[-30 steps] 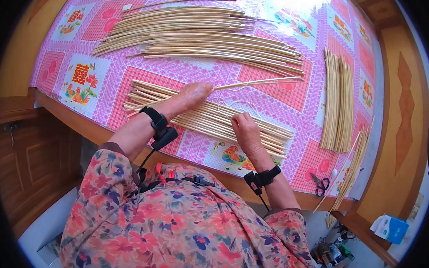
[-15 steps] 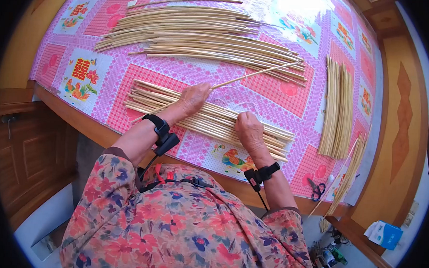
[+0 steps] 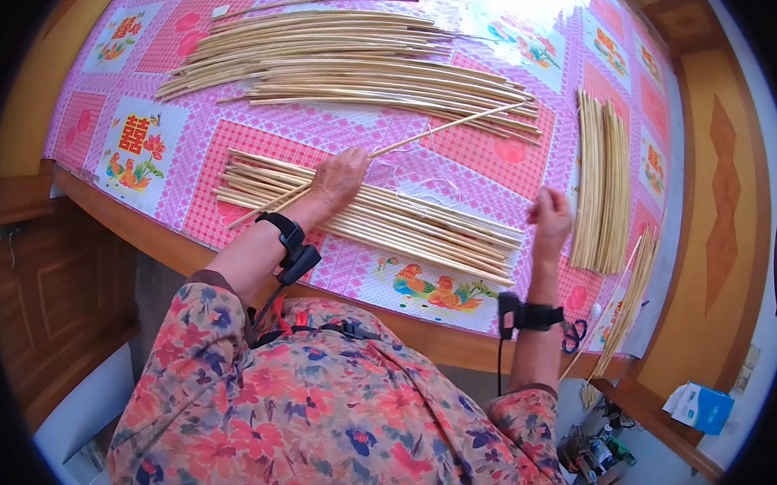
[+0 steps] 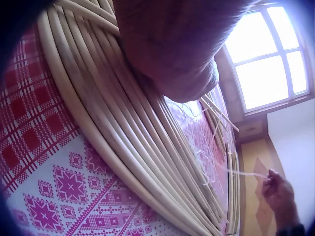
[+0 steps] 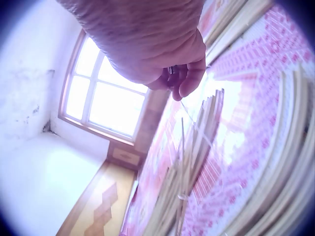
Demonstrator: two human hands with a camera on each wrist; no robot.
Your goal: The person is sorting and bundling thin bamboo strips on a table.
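Observation:
My left hand [image 3: 339, 178] lies over a row of pale, peeled-looking stalks [image 3: 424, 231] and grips one stalk [image 3: 459, 122] that slants across the row, its far end over another pile. My right hand [image 3: 551, 217] is raised to the right of the row, fingers curled. In the left wrist view, it pinches a thin white string [image 4: 246, 173], stretched back toward the row. The right wrist view also shows the string [image 5: 189, 115] dropping from the fingertips. Loose loops of white string [image 3: 430, 191] lie along the row's far side. The left fingertips are hidden.
A large pile of stalks [image 3: 353, 68] spreads across the back of the table. Stalk bundles [image 3: 601, 182] and thinner stalks [image 3: 626, 305] lie at the right, near scissors [image 3: 574, 336]. A patterned pink tablecloth [image 3: 193, 160] covers the table; its wooden edge [image 3: 163, 241] runs before me.
My right hand has moved from over the row out to the right, drawing the string. The left hand stays on the row; its stalk's far end has swung away from me.

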